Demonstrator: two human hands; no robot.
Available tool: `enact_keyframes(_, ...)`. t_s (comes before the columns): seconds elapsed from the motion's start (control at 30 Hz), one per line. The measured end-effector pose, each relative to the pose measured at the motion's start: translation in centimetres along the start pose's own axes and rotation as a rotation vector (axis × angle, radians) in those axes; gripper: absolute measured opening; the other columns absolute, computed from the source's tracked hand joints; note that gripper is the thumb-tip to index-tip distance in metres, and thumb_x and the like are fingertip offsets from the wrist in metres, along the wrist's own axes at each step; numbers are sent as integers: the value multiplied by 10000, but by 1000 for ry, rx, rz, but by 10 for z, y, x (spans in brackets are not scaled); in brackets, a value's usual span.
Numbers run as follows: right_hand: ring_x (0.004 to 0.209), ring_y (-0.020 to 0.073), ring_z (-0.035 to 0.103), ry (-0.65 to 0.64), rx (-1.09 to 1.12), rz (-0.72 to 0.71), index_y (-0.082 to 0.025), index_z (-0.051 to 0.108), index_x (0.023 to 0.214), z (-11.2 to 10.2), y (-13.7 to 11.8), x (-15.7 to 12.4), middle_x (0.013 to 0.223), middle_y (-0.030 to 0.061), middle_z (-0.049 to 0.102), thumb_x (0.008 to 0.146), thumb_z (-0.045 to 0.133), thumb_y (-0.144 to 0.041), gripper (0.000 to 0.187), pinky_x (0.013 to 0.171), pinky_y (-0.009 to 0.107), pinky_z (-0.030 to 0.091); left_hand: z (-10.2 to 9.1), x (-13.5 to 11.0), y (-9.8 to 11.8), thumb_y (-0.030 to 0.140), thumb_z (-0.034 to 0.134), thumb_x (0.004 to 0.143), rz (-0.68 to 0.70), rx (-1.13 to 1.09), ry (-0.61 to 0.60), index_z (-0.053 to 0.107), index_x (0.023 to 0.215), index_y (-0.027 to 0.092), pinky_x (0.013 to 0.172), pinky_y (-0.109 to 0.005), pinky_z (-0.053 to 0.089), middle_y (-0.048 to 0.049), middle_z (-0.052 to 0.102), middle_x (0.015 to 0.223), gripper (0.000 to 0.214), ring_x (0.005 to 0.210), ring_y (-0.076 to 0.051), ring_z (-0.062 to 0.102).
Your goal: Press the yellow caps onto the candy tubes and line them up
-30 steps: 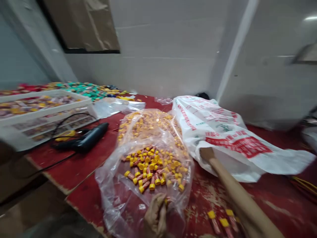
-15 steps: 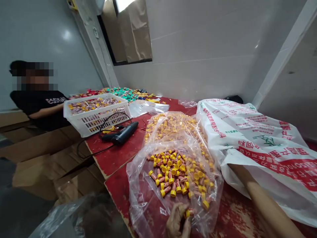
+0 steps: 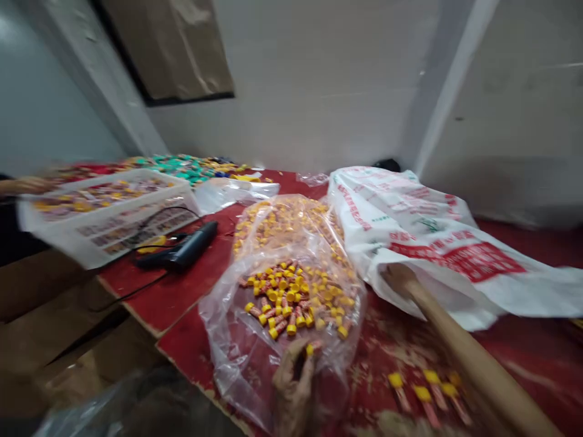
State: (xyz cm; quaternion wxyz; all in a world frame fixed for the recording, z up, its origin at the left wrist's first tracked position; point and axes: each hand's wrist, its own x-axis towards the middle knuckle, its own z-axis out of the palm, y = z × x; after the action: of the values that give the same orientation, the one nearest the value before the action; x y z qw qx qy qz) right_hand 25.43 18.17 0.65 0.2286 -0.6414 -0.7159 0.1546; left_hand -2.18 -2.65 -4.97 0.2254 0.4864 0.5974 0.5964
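Note:
My left hand (image 3: 294, 379) is closed on a small tube with a yellow cap (image 3: 313, 348), at the near side of a clear plastic bag. Many such yellow-capped tubes (image 3: 285, 297) lie loose in the bag's open front. The clear bag (image 3: 228, 358) spreads over the red table, its back part full of more tubes. My right hand (image 3: 398, 279) reaches into the mouth of a white woven sack with red and green print (image 3: 460, 255); its fingers are hidden by shadow and the sack.
Several loose yellow-capped tubes (image 3: 430, 394) lie on the red table (image 3: 373, 364) by my right forearm. At left are a black corded heat-gun-like tool (image 3: 191, 249) and a white basket (image 3: 136, 227) of tubes, a person's arm (image 3: 22, 185) beside it. Cardboard (image 3: 54, 315) lies below.
The view has swung right, so everything sits further left and loose tubes at the near right have come into sight. My right hand shows more in the sack's mouth. The left still holds its tube.

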Motion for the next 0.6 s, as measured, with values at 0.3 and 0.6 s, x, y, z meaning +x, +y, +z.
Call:
enact_keyframes(0.3,969,235,611,-52,678,-39,-200,636,1125,-64,-13,-176,1072,69,653,827,588,-429,379,835,354,499,7,-22,69,378,700,751,-181,-339,-35,643,1015,196,938,-360,471,-73,677,1033,326,1009,-239,614)
enact_keyframes(0.6,1050,233,578,-89,600,-193,-256,655,1144,-48,-37,-263,1102,72,658,884,540,-360,303,973,402,416,33,-74,101,338,688,780,-301,-470,-381,665,990,198,736,-233,499,-29,625,918,254,802,-147,601)
